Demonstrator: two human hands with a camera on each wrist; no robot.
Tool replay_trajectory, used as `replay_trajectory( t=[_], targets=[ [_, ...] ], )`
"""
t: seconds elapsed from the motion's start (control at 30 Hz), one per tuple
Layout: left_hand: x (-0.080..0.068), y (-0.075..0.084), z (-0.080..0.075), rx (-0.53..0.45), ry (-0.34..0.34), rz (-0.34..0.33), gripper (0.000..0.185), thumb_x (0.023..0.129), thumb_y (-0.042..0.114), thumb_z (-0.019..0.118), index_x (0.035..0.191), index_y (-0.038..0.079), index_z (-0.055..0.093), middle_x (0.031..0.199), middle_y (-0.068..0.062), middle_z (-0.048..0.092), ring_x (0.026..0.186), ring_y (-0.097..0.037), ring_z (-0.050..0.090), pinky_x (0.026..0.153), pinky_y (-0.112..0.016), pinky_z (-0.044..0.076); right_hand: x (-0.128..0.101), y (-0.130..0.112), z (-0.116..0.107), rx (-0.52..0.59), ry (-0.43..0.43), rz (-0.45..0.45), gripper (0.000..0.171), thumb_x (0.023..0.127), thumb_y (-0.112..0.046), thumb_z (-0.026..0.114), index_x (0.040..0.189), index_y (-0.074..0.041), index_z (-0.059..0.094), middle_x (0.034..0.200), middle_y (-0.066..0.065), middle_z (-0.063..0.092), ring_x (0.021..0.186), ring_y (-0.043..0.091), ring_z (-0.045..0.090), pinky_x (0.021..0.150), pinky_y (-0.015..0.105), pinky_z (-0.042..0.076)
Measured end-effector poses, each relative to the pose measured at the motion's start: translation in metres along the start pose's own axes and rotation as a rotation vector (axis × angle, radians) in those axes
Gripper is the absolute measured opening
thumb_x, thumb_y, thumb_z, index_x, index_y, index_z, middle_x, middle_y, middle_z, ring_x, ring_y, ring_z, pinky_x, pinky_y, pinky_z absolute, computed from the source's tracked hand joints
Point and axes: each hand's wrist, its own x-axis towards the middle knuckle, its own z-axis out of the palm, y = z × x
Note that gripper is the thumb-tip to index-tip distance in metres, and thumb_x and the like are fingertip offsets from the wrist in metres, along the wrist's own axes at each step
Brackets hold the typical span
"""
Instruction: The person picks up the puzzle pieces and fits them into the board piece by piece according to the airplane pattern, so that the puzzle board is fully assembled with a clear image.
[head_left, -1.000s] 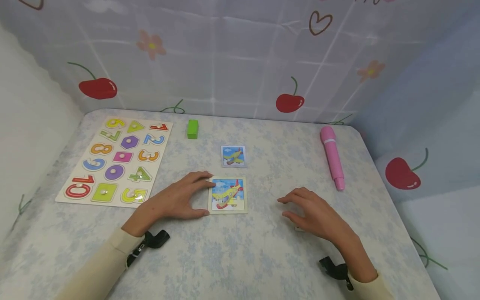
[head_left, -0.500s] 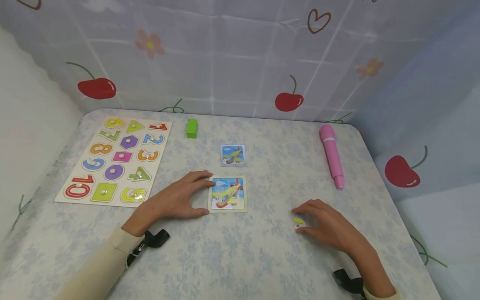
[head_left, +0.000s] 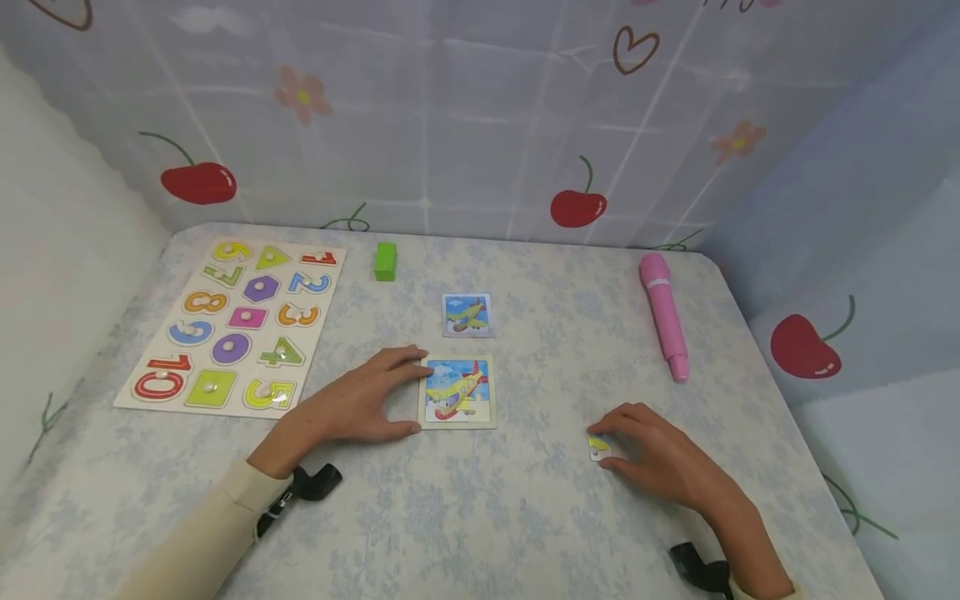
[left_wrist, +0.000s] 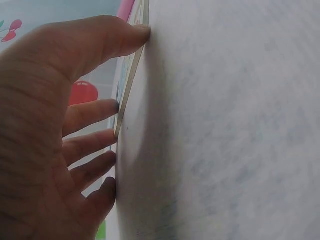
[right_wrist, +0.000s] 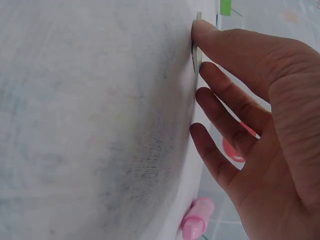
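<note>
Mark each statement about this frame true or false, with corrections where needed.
1. The left hand rests against the edge of the airplane puzzle tray. True.
2. The right hand holds the pink marker. False: it pinches a small puzzle piece on the table; the marker lies apart, farther back.
3. The green block sits on the number board. False: it stands on the table beside the board.
4. A small airplane picture card lies behind the puzzle tray. True.
</note>
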Motion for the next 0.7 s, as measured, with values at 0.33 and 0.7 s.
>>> replay_trajectory(
  t=[0.33, 0.7],
  targets=[
    [-0.002, 0.001, 0.0, -0.002, 0.002, -0.001, 0.078, 0.083, 0.049, 0.08, 0.148, 0.017, 0.053, 0.159, -0.004, 0.036, 0.146, -0.021, 0.033, 0.113, -0.045, 0.038, 0.005, -0.002, 0.002, 0.013, -0.016, 0.031, 0.043, 0.079, -0.024, 0.089, 0.118, -0.03, 0.073, 0.114, -0.016, 0.06, 0.107, 0.005, 0.056, 0.09, 0.038, 0.055],
    [-0.001, -0.002, 0.002, -0.001, 0.017, 0.012, 0.078, 0.084, 0.05, 0.079, 0.149, 0.017, 0.052, 0.159, -0.004, 0.036, 0.146, -0.022, 0.033, 0.114, -0.046, 0.037, 0.02, -0.009, 0.006, -0.005, 0.002, -0.037, 0.033, 0.081, -0.027, 0.087, 0.111, -0.032, 0.074, 0.112, -0.018, 0.057, 0.106, 0.002, 0.054, 0.087, 0.033, 0.054]
  ],
)
